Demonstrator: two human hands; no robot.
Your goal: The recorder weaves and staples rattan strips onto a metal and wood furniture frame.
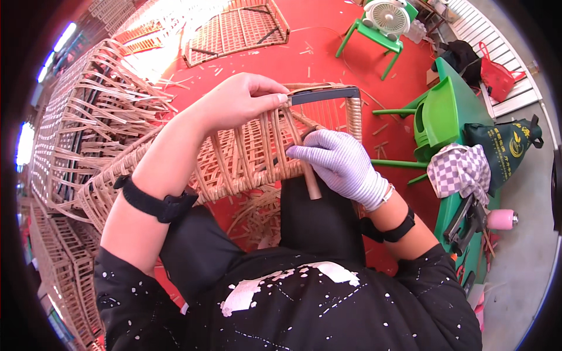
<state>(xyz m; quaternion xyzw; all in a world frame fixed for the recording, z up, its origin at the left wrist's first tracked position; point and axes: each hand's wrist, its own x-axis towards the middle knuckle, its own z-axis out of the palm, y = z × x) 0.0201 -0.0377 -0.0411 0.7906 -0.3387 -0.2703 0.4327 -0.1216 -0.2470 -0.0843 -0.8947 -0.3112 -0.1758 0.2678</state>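
Across my lap lies a woven rattan frame [222, 181], its open lattice wrapped with tan strips. A dark flat bar [325, 95] shows along its far end, where part of the edge is unwrapped. My left hand [246, 104], bare, is closed at that far edge, thumb and fingers pinching a tan rattan strip [291, 124] there. In a white knitted glove, my right hand [339, 164] is closed over the same strip lower down. The strip's loose end hangs below the glove, over my right thigh. The glove hides part of the lattice.
Woven pieces with many loose strip ends [105, 117] are stacked at the left. Another woven panel [234, 32] lies on the red floor ahead. At the right stand a green chair [436, 120], a green stool with a fan [386, 19], a checked cloth [461, 169] and a pink bottle [500, 219].
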